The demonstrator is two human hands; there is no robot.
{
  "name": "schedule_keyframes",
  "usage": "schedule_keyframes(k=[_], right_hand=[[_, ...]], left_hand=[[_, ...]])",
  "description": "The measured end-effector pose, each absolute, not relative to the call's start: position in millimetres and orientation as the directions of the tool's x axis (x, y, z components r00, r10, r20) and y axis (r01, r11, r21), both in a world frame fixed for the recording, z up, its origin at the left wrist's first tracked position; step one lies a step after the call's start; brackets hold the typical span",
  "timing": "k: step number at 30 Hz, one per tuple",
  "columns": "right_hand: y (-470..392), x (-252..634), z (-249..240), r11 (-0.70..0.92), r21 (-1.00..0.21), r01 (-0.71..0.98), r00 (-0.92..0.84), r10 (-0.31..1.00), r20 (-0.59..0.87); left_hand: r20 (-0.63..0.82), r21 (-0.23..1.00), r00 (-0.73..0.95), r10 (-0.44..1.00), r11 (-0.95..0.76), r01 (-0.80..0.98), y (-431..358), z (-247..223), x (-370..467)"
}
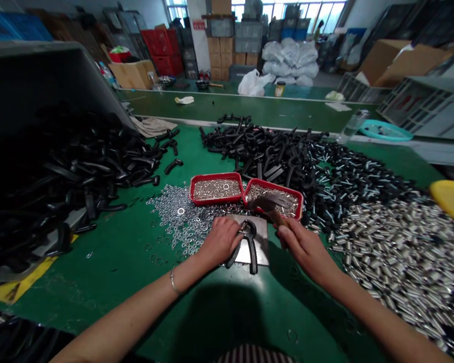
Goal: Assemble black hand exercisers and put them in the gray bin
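A black two-legged clamp [252, 246] with a curved top lies on a flat metal plate [263, 237]. My left hand [220, 241] grips its upper left side, fingers closed; a small shiny metal piece shows by the fingertips. Raised just right of the plate, my right hand [297, 242] is wrapped round the wooden handle of a hammer [270, 202]. The hammer's head hangs over the right red tray [301, 206], which holds tiny metal parts. Beside it, the left red tray [192, 190] also contains tiny metal parts.
Loose washers [181, 212] spread left of the plate. Black handles spill from a large grey bin [98, 85] at left; more black parts [272, 146] are piled behind the trays. Black-headed bolts [355, 171] and silver cylinders [397, 252] heap up at right, near a yellow lid [452, 199].
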State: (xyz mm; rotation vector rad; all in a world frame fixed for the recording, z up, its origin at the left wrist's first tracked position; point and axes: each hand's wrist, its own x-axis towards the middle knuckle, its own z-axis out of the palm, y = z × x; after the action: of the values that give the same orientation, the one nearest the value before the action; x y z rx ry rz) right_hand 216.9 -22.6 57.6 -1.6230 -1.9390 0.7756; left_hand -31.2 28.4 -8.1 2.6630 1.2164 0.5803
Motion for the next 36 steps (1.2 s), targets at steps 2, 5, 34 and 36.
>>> schedule_keyframes(k=[2, 5, 34, 36], right_hand=[[-7.2, 210.8, 55.8, 0.153, -0.594, 0.79, -0.21, 0.977, -0.027], [10.8, 207.5, 48.3, 0.177, -0.5, 0.847, -0.284, 0.948, -0.145], [-80.6, 332.2, -19.5, 0.045, -0.584, 0.81, -0.136, 0.984, -0.112], [-83.3, 357.6, -27.1, 0.199, -0.504, 0.84, -0.232, 0.973, -0.004]], left_hand=[[0.242, 0.289, 0.622, 0.745, -0.667, 0.686, 22.7, -7.1, -34.7], [0.226, 0.295, 0.609, 0.76, -0.65, 0.701, 21.3, -8.6, -35.0], [0.09, 0.342, 0.223, 0.971, -0.24, 0.908, -30.6, 19.1, -103.9], [0.081, 0.32, 0.094, 0.992, -0.115, 0.941, -42.5, 25.4, -151.7]])
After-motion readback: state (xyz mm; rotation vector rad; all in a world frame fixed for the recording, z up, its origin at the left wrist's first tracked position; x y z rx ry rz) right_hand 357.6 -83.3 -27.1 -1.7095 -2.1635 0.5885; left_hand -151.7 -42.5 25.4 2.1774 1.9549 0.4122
